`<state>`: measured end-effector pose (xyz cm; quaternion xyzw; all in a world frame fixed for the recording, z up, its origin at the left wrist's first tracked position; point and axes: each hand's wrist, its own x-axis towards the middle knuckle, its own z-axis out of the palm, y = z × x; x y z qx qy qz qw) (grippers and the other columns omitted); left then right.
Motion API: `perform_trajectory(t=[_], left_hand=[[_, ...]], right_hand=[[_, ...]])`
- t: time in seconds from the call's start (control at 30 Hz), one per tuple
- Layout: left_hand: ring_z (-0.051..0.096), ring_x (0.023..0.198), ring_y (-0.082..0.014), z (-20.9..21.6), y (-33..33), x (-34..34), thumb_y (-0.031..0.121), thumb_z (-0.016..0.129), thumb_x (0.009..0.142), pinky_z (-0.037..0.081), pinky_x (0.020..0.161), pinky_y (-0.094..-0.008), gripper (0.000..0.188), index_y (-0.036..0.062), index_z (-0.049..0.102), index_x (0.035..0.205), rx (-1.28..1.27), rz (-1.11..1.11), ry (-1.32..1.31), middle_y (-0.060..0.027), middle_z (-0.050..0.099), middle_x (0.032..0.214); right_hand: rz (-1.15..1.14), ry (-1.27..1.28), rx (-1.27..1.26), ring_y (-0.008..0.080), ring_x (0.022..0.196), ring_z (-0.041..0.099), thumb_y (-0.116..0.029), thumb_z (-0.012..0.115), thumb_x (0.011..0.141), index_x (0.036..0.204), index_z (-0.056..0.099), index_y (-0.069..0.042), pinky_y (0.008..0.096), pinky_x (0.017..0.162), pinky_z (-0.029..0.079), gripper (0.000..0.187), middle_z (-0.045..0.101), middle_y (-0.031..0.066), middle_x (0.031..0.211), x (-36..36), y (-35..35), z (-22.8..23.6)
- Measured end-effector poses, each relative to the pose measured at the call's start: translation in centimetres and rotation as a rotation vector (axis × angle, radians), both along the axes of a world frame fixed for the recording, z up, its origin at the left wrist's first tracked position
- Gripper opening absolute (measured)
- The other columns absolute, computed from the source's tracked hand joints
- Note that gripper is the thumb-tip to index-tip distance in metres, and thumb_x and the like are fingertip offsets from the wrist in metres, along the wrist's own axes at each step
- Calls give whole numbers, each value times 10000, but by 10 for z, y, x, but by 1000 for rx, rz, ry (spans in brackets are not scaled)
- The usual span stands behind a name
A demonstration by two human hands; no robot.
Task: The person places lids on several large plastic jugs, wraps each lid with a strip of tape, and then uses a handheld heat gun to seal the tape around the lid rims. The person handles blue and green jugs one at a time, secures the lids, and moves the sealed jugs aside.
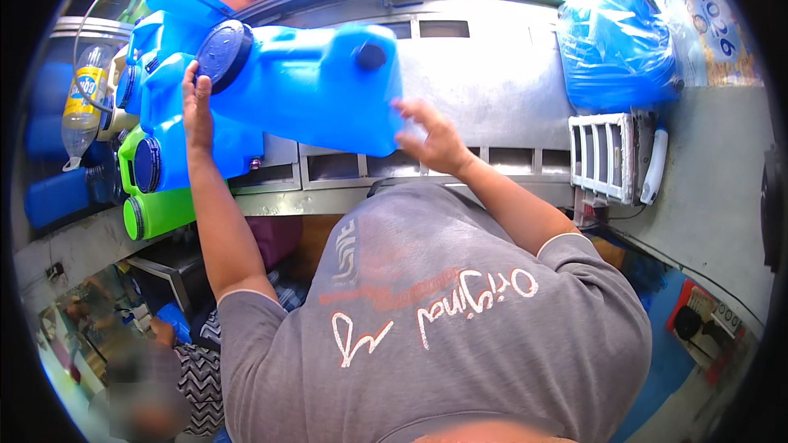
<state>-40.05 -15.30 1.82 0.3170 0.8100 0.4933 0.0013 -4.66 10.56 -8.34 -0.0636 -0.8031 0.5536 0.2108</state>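
Observation:
A large blue jerrycan [308,86] lies on its side between my hands, over the steel counter. It has a wide dark blue screw cap [224,56] at its left end and a small dark cap [369,56] near its right end. My left hand [197,107] presses against the wide cap with its fingers straight and together. At the opposite end, my right hand [432,138] meets the edge of the jerrycan with fingers and thumb spread, slightly blurred. More blue jerrycans [176,156] and a green jerrycan [164,212] are stacked beside my left forearm.
The steel counter [492,74] has rectangular slots along its front. A plastic-wrapped blue container [616,57] stands at the right, above a white slatted rack [611,156]. A clear bottle [82,115] hangs at the left. Another person [152,394] is at the lower left.

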Motion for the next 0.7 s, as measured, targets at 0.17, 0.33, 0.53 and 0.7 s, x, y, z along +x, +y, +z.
perform_trajectory(t=[0.17, 0.33, 0.53, 0.7], left_hand=[[480, 1321, -225, 10, 27, -28, 531, 583, 983, 327, 1142, -358, 637, 48, 570, 1399, 52, -29, -53, -112, 555, 1398], [535, 1266, -185, 2, 51, -40, 421, 642, 976, 363, 1110, -314, 516, 70, 622, 1355, 102, -190, -127, -89, 609, 1347], [525, 1268, -181, -16, 55, -70, 487, 582, 993, 348, 1120, -324, 550, 75, 624, 1354, 134, -58, -48, -78, 605, 1341], [556, 1234, -191, -14, 31, -81, 480, 583, 996, 377, 1112, -341, 554, 48, 621, 1340, 217, 59, -142, -90, 613, 1335]], right_hand=[[325, -200, 85, 317, 1284, 553, -199, 633, 946, 1319, 605, -76, 421, 1120, 418, 394, 618, 157, 1332, 14, -18, -15], [206, -312, 83, 315, 1234, 582, -246, 642, 946, 1284, 628, -121, 410, 1073, 456, 360, 621, 128, 1322, 4, -8, -18], [246, -223, -119, 318, 1251, 583, -395, 600, 985, 1509, 427, -113, 442, 1067, 471, 619, 547, 180, 1425, -22, -22, 2], [260, -240, -166, 376, 1361, 487, -454, 472, 1044, 1542, 363, -106, 495, 1128, 415, 617, 456, 228, 1506, -46, -17, 19]])
